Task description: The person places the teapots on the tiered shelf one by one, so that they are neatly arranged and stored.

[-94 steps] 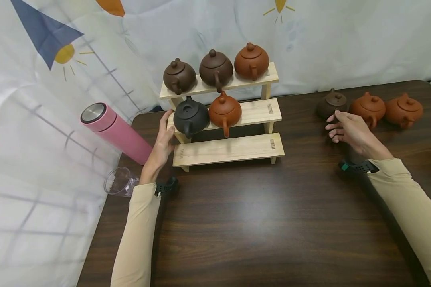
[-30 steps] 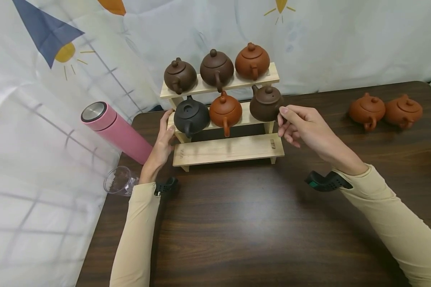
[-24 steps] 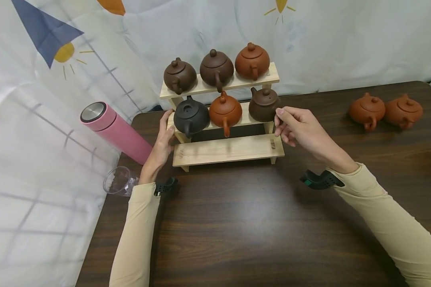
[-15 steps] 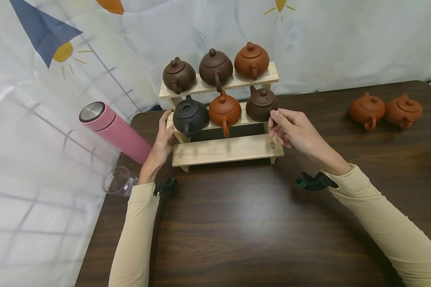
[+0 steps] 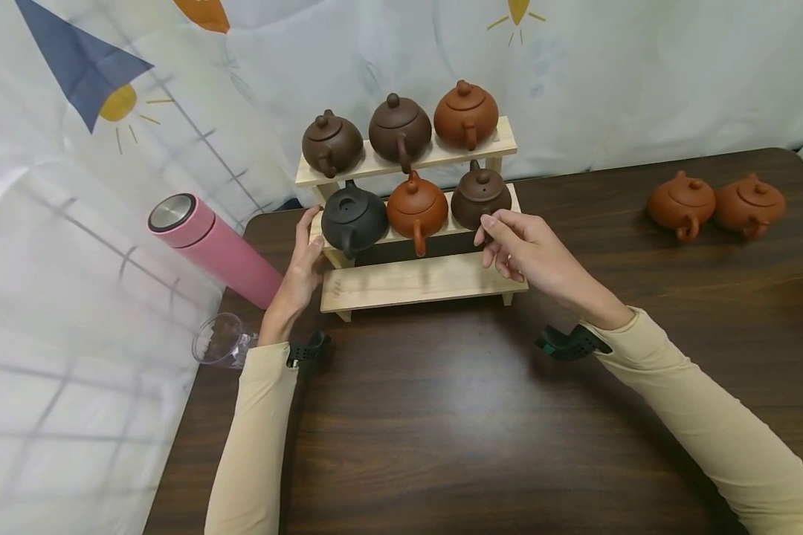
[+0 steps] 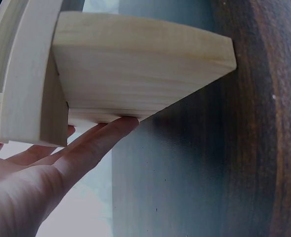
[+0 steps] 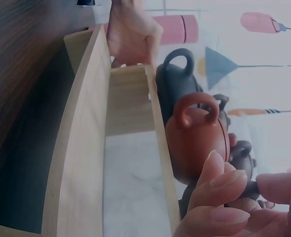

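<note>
A three-step wooden stand (image 5: 421,281) bears teapots on its upper two steps. My right hand (image 5: 531,249) pinches the handle of a dark brown teapot (image 5: 479,197) at the right of the middle step; in the right wrist view the dark handle (image 7: 251,189) shows between thumb and fingers. Whether its base touches the step is hard to tell. Beside it sit an orange-red teapot (image 5: 418,206) and a black teapot (image 5: 355,219). My left hand (image 5: 297,271) rests against the stand's left end, its fingers (image 6: 93,148) stretched along the wooden side in the left wrist view.
On the top step stand two dark brown teapots and a reddish-brown teapot (image 5: 465,117). Two more orange-brown teapots (image 5: 682,204) sit on the dark table (image 5: 468,431) at right. A pink flask (image 5: 217,249) and a clear cup (image 5: 222,342) stand left, by a white curtain.
My right hand has taken the dark brown teapot from the table at right to the middle step, then shifted it left and turned it slightly. The left hand has stayed at the stand.
</note>
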Motion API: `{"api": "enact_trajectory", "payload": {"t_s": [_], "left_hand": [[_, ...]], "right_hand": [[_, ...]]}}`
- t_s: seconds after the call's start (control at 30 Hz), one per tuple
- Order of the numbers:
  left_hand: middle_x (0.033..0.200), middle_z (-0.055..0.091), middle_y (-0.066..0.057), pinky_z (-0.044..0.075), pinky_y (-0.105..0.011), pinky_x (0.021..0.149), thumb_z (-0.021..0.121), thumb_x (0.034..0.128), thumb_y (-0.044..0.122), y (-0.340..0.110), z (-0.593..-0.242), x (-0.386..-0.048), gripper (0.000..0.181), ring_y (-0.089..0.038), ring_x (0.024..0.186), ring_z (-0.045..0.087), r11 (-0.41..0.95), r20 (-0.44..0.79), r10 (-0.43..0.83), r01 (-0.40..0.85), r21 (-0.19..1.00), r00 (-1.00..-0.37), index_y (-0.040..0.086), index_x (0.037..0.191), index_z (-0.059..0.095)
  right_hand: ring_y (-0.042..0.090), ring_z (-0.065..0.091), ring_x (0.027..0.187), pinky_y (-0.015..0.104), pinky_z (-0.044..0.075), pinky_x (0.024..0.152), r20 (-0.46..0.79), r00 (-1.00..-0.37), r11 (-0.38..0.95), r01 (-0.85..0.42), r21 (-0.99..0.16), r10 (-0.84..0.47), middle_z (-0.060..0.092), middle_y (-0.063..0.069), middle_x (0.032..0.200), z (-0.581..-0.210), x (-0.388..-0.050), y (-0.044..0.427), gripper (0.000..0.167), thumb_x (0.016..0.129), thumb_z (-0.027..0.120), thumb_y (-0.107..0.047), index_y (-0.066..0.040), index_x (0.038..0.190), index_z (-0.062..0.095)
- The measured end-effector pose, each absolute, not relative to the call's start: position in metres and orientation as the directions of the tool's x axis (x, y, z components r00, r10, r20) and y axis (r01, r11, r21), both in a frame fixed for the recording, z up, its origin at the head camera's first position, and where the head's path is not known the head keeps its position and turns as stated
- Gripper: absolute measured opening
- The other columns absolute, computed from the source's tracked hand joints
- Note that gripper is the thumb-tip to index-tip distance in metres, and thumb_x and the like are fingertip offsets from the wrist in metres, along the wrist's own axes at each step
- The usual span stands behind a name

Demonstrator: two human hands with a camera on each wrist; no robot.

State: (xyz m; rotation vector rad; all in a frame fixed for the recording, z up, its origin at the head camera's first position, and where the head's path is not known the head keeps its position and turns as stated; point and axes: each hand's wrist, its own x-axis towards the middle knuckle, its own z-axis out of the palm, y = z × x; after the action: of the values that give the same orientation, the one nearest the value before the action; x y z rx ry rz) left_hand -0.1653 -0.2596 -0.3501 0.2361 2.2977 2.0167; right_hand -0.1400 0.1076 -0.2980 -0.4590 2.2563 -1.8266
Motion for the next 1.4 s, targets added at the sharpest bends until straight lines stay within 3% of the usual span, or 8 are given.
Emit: {"api": "enact_trajectory", "payload": {"t_s": [0.47, 0.7, 0.97, 1.23, 1.4], "left_hand": [[0.165, 0.014, -0.008, 0.023, -0.081, 0.103, 0.035, 0.1065, 0.036, -0.260, -0.350, -0.165, 0.063, -0.047, 0.142, 0.031, 0.132, 0.058, 0.167, 0.081, 0.988, -0.984, 0.027, 0.165, 0.012], [0.165, 0.013, -0.010, 0.020, -0.080, 0.105, 0.035, 0.1061, 0.036, -0.260, -0.351, -0.166, 0.064, -0.046, 0.144, 0.028, 0.132, 0.062, 0.171, 0.085, 0.988, -0.983, 0.025, 0.165, 0.011], [0.166, 0.013, -0.011, 0.018, -0.081, 0.106, 0.035, 0.1055, 0.036, -0.260, -0.352, -0.166, 0.066, -0.045, 0.148, 0.024, 0.126, 0.065, 0.176, 0.088, 0.988, -0.982, 0.024, 0.165, 0.010], [0.166, 0.012, -0.009, 0.019, -0.080, 0.106, 0.035, 0.1059, 0.037, -0.258, -0.353, -0.166, 0.065, -0.045, 0.147, 0.022, 0.113, 0.071, 0.182, 0.093, 0.989, -0.981, 0.025, 0.165, 0.011], [0.165, 0.017, -0.012, 0.018, -0.079, 0.108, 0.034, 0.1060, 0.035, -0.259, -0.351, -0.165, 0.065, -0.048, 0.148, 0.023, 0.114, 0.063, 0.170, 0.083, 0.990, -0.983, 0.025, 0.165, 0.009]], "right_hand": [[0.017, 0.053, 0.057, 0.030, 0.041, 0.049, 0.014, -0.930, 0.185, -0.087, -0.979, -0.367, 0.063, 0.012, 0.084, -0.299, -0.138, 0.110, 0.034, 0.114, 0.046, -0.032, 0.000, 0.109, 0.058], [0.021, 0.059, 0.060, 0.031, 0.044, 0.051, -0.002, -0.936, 0.139, -0.050, -0.989, -0.353, 0.062, 0.015, 0.094, -0.300, -0.131, 0.127, 0.031, 0.114, 0.045, -0.033, -0.005, 0.127, 0.047], [0.021, 0.061, 0.063, 0.032, 0.046, 0.052, 0.021, -0.961, 0.164, -0.069, -0.984, -0.276, 0.066, 0.009, 0.095, -0.311, -0.131, 0.201, 0.028, 0.113, 0.047, -0.031, -0.012, 0.132, 0.047], [0.014, 0.061, 0.067, 0.030, 0.049, 0.057, -0.067, -0.993, 0.399, 0.021, -0.917, -0.100, 0.067, -0.010, 0.092, -0.335, -0.128, 0.293, 0.022, 0.113, 0.044, -0.034, -0.023, 0.131, 0.046], [0.012, 0.060, 0.066, 0.027, 0.046, 0.055, -0.093, -0.996, 0.384, 0.087, -0.919, 0.003, 0.065, -0.013, 0.088, -0.349, -0.122, 0.328, 0.013, 0.112, 0.045, -0.029, -0.028, 0.125, 0.044]]}}
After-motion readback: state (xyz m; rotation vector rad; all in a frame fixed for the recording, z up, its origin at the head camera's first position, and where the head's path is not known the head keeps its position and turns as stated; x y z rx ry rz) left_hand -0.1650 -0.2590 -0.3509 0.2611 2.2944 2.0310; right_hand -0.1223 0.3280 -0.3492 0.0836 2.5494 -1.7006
